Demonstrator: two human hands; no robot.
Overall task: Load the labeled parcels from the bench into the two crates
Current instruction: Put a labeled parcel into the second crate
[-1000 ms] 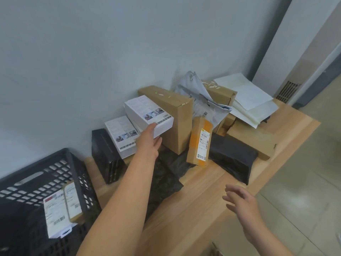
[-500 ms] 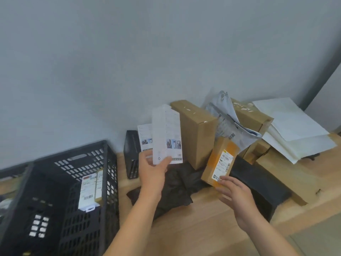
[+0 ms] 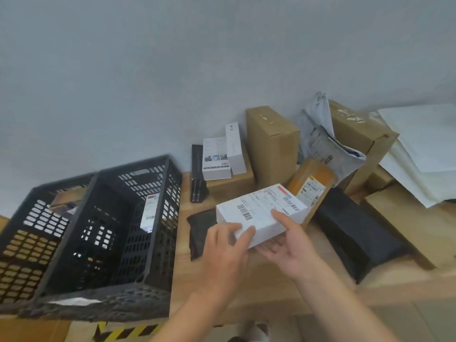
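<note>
2 black crates stand side by side at the left end of the bench [image 3: 246, 287]. Left crate [image 3: 37, 230]: contents unclear. Right crate [image 3: 138, 243]: 1 labelled parcel [image 3: 150, 211] upright against its right wall.

Just right of the crates, a black box [image 3: 197, 178] stands on end by the wall, with 2 white boxes [image 3: 216, 159] upright beside it.

In front of these, a black bag [image 3: 199, 230] lies flat. Above it, the left hand [image 3: 227, 253] grips the near left corner of a white labelled box [image 3: 261, 213]. The right hand [image 3: 291, 245] holds the same box from below, thumb on the label. The box is clear of the bench, label up and tilted.

Behind it stands a tall box [image 3: 274, 144]. To the right are an orange parcel [image 3: 311, 183], a grey mailer [image 3: 325, 144], a black pouch [image 3: 352, 230], a brown box [image 3: 357, 137] and white sheets [image 3: 424, 149].
</note>
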